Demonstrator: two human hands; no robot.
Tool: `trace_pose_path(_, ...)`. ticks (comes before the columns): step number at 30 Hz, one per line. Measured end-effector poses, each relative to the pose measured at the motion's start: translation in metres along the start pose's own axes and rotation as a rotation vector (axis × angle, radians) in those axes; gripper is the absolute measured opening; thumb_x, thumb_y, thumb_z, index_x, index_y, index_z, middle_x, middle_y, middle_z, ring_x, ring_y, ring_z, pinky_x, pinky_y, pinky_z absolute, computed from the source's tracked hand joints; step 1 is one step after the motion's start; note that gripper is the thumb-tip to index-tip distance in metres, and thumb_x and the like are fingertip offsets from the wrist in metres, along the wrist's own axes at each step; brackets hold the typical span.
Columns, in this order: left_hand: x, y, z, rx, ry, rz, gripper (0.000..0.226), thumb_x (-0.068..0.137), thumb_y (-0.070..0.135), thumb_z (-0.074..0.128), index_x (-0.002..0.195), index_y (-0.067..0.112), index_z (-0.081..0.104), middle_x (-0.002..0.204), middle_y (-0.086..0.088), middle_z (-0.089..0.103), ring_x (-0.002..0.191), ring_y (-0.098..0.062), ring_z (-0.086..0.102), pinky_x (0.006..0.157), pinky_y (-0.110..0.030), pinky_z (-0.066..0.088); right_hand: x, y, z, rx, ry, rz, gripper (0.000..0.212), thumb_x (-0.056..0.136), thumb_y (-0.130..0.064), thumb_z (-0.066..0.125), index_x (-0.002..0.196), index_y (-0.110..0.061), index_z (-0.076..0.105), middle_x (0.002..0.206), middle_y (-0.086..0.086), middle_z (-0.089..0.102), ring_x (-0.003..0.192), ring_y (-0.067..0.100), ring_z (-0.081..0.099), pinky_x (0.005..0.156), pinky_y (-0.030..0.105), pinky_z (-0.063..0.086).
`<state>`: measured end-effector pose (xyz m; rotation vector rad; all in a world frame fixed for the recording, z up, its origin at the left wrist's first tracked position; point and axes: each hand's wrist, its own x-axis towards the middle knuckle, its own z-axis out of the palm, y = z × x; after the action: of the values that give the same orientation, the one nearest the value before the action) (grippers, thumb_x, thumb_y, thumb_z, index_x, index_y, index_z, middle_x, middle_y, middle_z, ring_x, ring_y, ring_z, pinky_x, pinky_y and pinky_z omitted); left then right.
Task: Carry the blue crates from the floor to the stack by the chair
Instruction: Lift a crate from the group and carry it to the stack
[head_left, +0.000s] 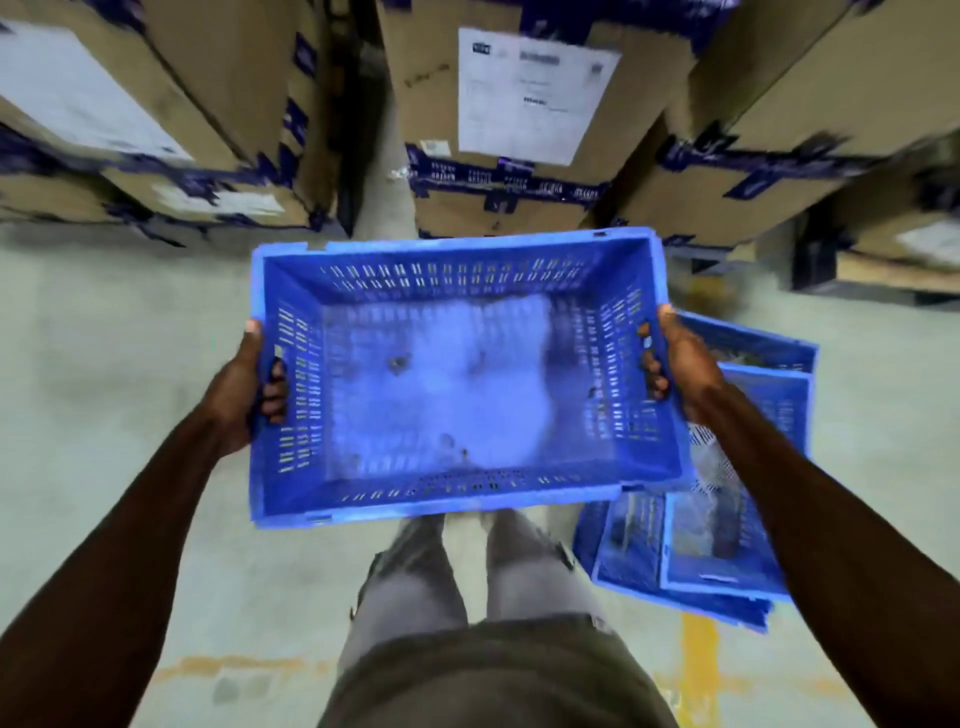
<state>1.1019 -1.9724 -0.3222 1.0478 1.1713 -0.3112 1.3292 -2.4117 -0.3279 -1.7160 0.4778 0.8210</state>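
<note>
From the head camera I see the blue crate (457, 374) held level in front of me, off the floor (119, 332), above my legs. My left hand (244, 395) is closed on its left handle slot, my right hand (675, 364) on the right one, fingers hooked through. It looks empty, so I judge it light, stiff and easy to carry by those slots. More crates (727, 519) lie on the floor to my right, cardboard boxes (519, 104) ahead. No chair in sight
</note>
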Motion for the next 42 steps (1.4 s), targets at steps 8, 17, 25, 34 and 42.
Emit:
trace_pose_path(8, -0.145, -0.055, -0.079, -0.207, 0.193, 0.029, 0.065, 0.081, 0.083, 0.041, 0.068, 0.02, 0.037, 0.042, 0.009, 0.025, 0.028, -0.004, 0.02, 0.032, -0.013, 0.021, -0.056, -0.047, 0.066, -0.277, -0.181, -0.034, 0.052, 0.097, -0.069, 0.038, 0.089, -0.02, 0.052, 0.047, -0.006, 0.032, 0.036, 0.01, 0.021, 0.041, 0.018, 0.021)
trace_pose_path(17, -0.248, -0.193, -0.185, -0.543, 0.427, 0.076, 0.065, 0.078, 0.085, 0.043, 0.07, 0.02, 0.037, 0.045, 0.01, 0.023, 0.031, -0.005, 0.019, 0.034, -0.015, 0.02, -0.126, -0.061, 0.238, -0.569, -0.477, -0.141, 0.057, 0.097, -0.071, 0.037, 0.082, -0.018, 0.051, 0.05, -0.005, 0.028, 0.037, 0.01, 0.02, 0.04, 0.02, 0.02)
trace_pose_path(25, -0.328, -0.329, -0.316, -0.798, 0.677, 0.164, 0.065, 0.075, 0.086, 0.046, 0.069, 0.022, 0.039, 0.044, 0.009, 0.025, 0.032, -0.006, 0.02, 0.035, -0.015, 0.022, -0.247, 0.006, 0.438, -0.71, -0.668, -0.324, 0.066, 0.075, -0.085, 0.049, 0.078, -0.019, 0.05, 0.043, -0.006, 0.03, 0.033, 0.01, 0.021, 0.038, 0.017, 0.02)
trace_pose_path(34, -0.389, -0.407, -0.446, -0.848, 1.011, 0.227, 0.067, 0.079, 0.086, 0.04, 0.069, 0.019, 0.04, 0.042, 0.008, 0.032, 0.034, -0.012, 0.026, 0.04, -0.021, 0.024, -0.361, 0.068, 0.622, -0.793, -0.828, -0.523, 0.067, 0.073, -0.089, 0.043, 0.076, -0.022, 0.047, 0.044, -0.005, 0.033, 0.033, 0.012, 0.025, 0.038, 0.018, 0.022)
trace_pose_path(42, -0.4, -0.444, -0.613, -0.879, 1.178, 0.222, 0.067, 0.084, 0.082, 0.038, 0.068, 0.017, 0.042, 0.042, 0.005, 0.032, 0.035, -0.013, 0.026, 0.039, -0.02, 0.025, -0.421, 0.139, 0.819, -0.841, -0.902, -0.56, 0.074, 0.065, -0.093, 0.045, 0.075, -0.02, 0.049, 0.044, -0.003, 0.033, 0.034, 0.014, 0.025, 0.039, 0.019, 0.025)
